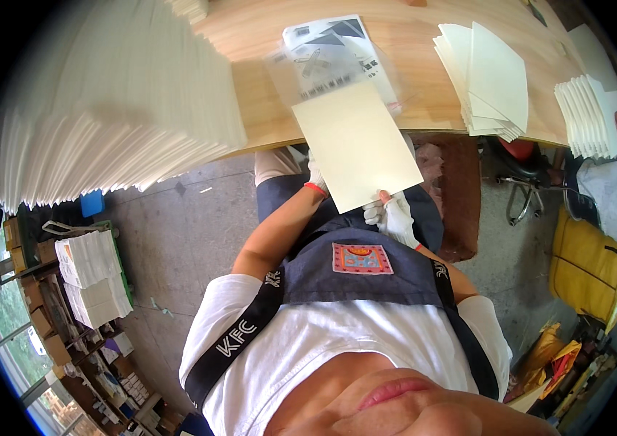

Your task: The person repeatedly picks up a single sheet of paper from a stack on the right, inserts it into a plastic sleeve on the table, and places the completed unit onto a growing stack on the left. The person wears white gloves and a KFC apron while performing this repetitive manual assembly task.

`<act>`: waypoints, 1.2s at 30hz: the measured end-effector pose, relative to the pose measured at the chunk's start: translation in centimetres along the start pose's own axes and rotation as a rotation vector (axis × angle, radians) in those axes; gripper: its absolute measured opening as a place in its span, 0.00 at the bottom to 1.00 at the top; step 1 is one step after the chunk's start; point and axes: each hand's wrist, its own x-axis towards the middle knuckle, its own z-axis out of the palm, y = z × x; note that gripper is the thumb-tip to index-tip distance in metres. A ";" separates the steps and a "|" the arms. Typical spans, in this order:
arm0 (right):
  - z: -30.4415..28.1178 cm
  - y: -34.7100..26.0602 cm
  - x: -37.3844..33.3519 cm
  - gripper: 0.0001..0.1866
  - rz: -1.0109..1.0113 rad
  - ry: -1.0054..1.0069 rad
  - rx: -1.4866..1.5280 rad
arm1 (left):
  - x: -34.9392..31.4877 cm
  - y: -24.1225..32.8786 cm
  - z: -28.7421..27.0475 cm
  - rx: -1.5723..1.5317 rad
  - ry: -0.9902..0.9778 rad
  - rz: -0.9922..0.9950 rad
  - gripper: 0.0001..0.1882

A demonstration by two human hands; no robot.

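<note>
The cream sheet (358, 145) partly hides our left hand (316, 175) at its left edge, grip unclear to us; our right hand (393, 218) pinches its lower edge.

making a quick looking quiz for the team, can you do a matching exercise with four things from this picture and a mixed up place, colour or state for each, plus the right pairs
Things
1. sheet
2. tall stack
3. apron
4. printed pack

Places, colours, states
A. dark blue, with a colourful patch
B. on the table, straight beyond the sheet
C. held in the right hand, thumb on top
D. far left of the picture

Pairs: 1-C, 2-D, 3-A, 4-B
</note>
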 end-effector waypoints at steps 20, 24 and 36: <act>3.0 -1.2 12.1 0.12 0.126 0.066 0.114 | -3.5 0.8 4.4 0.636 0.278 -0.142 0.10; 2.7 -2.5 10.2 0.14 0.086 -0.111 -0.542 | -5.8 3.0 2.9 0.625 0.394 0.125 0.13; 7.3 -0.5 11.6 0.09 -0.675 -0.503 -2.129 | -7.0 6.4 2.6 0.811 0.233 0.053 0.12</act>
